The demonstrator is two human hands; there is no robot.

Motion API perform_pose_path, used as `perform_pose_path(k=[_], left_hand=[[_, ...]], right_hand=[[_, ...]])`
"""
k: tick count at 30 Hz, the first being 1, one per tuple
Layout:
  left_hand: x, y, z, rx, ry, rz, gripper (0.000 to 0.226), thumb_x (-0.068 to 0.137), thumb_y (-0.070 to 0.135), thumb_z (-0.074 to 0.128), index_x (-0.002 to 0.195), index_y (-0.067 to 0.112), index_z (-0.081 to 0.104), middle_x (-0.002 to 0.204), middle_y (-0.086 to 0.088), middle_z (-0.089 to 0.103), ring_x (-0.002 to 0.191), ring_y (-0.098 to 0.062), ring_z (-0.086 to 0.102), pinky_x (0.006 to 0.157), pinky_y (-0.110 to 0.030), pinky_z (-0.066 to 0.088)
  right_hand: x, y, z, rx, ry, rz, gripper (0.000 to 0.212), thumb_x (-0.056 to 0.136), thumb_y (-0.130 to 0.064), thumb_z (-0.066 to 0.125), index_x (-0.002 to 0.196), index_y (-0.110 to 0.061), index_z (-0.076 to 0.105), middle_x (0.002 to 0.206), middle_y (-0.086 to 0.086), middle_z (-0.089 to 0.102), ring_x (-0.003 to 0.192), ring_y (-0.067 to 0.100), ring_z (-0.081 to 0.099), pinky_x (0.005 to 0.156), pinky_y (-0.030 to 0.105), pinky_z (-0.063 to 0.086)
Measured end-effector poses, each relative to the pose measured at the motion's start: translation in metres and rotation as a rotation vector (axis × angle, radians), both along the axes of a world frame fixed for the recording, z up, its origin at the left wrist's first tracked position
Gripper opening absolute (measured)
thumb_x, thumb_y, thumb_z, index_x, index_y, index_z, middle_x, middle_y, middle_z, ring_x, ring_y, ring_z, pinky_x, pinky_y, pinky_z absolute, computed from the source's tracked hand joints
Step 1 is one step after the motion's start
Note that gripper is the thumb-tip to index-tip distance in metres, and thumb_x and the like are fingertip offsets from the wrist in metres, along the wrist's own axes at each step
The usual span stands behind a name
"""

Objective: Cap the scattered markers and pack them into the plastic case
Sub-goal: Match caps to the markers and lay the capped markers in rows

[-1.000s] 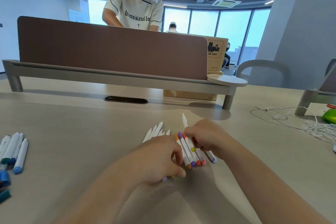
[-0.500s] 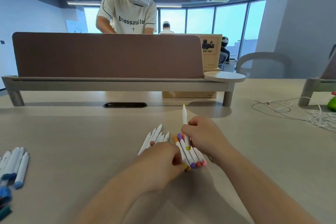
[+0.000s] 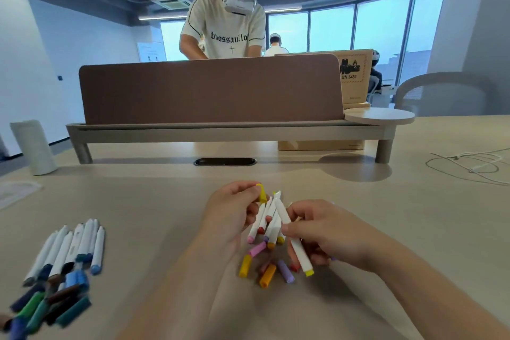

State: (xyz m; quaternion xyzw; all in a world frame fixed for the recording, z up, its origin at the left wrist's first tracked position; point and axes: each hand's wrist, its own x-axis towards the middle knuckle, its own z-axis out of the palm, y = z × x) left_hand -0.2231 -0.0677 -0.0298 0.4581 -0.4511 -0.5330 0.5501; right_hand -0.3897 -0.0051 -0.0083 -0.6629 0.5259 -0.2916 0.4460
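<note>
Head camera: since half a second ago my left hand (image 3: 231, 212) has come up off the desk (image 3: 414, 201), and its grip now pinches a yellow cap (image 3: 261, 194). My right hand (image 3: 328, 232) has its grip round a white marker (image 3: 282, 212), tilted with its tip near that cap but not yet joined. Loose caps (image 3: 267, 274) lie on the desk just below. I judge capping comes next. I see no case.

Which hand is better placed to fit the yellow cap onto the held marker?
Left: the left hand pinches the yellow cap right beside the upper tip of the marker, which the right hand grips.
</note>
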Motion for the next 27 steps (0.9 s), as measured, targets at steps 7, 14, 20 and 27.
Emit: perform_pose_path(k=[7, 14, 20, 27], left_hand=[[-0.003, 0.003, 0.0, -0.011, 0.044, -0.016, 0.007, 0.092, 0.003, 0.061, 0.09, 0.005, 0.067, 0.076, -0.013, 0.063, 0.056, -0.015, 0.047, 0.052, -0.027, 0.038], [-0.003, 0.003, 0.0, -0.033, 0.031, 0.005, 0.006, 0.093, 0.004, 0.06, 0.092, 0.006, 0.066, 0.08, -0.017, 0.065, 0.058, -0.017, 0.049, 0.055, -0.029, 0.041], [-0.006, 0.003, -0.002, -0.088, -0.081, 0.0, 0.007, 0.091, 0.009, 0.062, 0.09, 0.012, 0.068, 0.078, -0.016, 0.068, 0.064, -0.021, 0.053, 0.061, -0.034, 0.046], [-0.011, 0.01, -0.004, -0.145, -0.268, 0.046, 0.006, 0.09, 0.009, 0.06, 0.087, 0.005, 0.063, 0.058, -0.006, 0.063, 0.058, -0.023, 0.053, 0.06, -0.036, 0.046]], right_hand=[[-0.001, -0.001, -0.002, 0.005, 0.061, 0.065, 0.014, 0.098, -0.019, 0.055, 0.091, -0.009, 0.062, 0.07, 0.014, 0.068, 0.045, 0.012, 0.051, 0.047, 0.021, 0.04], [-0.003, -0.005, -0.006, -0.003, 0.061, 0.069, 0.012, 0.094, -0.02, 0.059, 0.086, -0.012, 0.063, 0.071, 0.016, 0.066, 0.051, 0.019, 0.05, 0.048, 0.024, 0.039], [-0.003, -0.007, -0.007, -0.011, 0.095, 0.04, 0.018, 0.096, -0.019, 0.057, 0.096, -0.003, 0.063, 0.073, 0.016, 0.069, 0.051, 0.017, 0.054, 0.047, 0.022, 0.041], [-0.004, -0.012, -0.011, -0.191, 0.249, -0.039, 0.021, 0.096, -0.031, 0.061, 0.091, -0.012, 0.068, 0.079, 0.009, 0.073, 0.079, 0.028, 0.07, 0.069, 0.035, 0.051]])
